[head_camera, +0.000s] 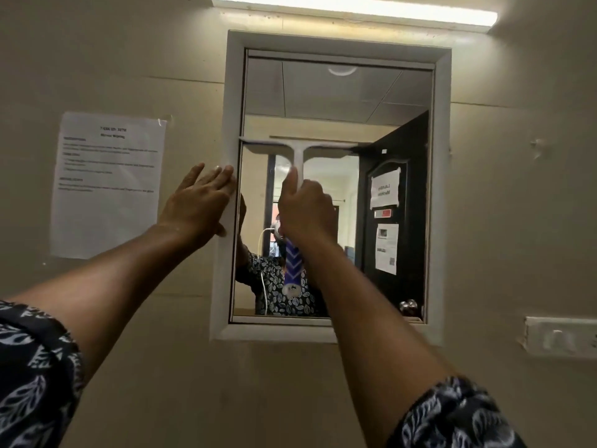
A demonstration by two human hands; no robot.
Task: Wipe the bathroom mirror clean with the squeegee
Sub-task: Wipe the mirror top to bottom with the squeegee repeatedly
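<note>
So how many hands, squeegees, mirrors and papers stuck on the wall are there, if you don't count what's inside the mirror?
Hands: 2, the left hand and the right hand
squeegee: 1
mirror: 1
paper sheet on the wall: 1
Total: 5

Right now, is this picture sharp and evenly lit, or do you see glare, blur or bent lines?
Head view: the lamp above the mirror is burnt out to white; the paper notice is too soft to read; the wide lens makes the sides of the mirror frame lean; the pale squeegee nearly merges with the bright reflection.
</note>
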